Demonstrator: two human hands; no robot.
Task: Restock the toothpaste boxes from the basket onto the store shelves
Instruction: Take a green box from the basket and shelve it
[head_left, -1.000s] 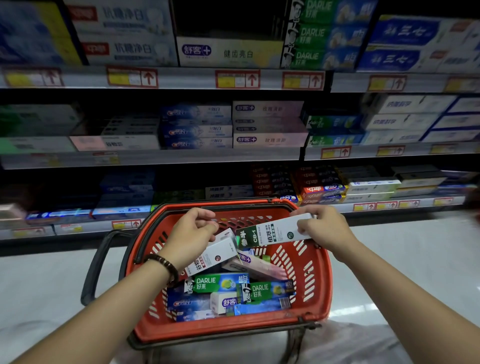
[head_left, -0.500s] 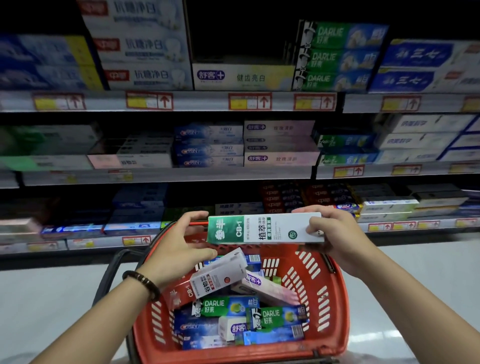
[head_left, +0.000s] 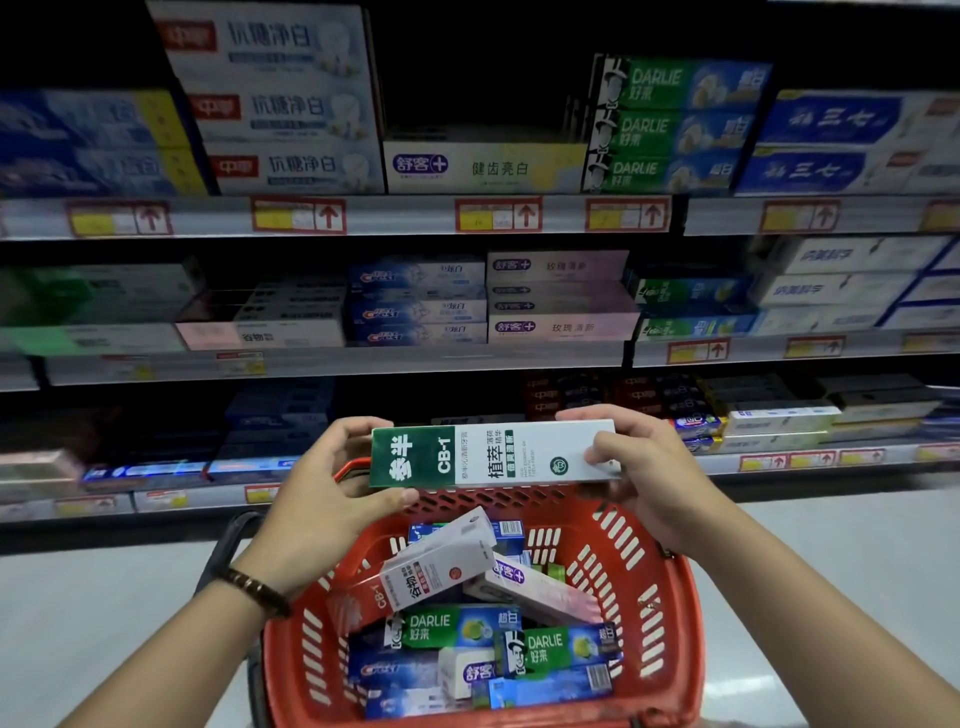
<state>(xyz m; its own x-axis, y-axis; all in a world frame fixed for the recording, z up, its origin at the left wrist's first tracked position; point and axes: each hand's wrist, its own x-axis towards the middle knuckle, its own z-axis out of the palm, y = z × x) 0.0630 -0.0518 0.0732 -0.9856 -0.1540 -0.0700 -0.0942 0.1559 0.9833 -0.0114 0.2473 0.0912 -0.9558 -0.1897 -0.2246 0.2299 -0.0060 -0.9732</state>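
Green-and-white toothpaste box (head_left: 493, 454) now lifted clear above the red basket (head_left: 670, 623), level where it tilted a second ago, left hand (head_left: 332, 504) newly gripping its green end, right hand (head_left: 649, 478) pinching the white end, stocked shelves (head_left: 363, 358) behind.

Three tiers of grey shelves (head_left: 405, 358) stand in front of me, dark in their recesses. Red-framed price tags (head_left: 497, 215) with yellow labels and up arrows line the front rails. The floor (head_left: 852, 561) below me is pale, glossy and softly lit.
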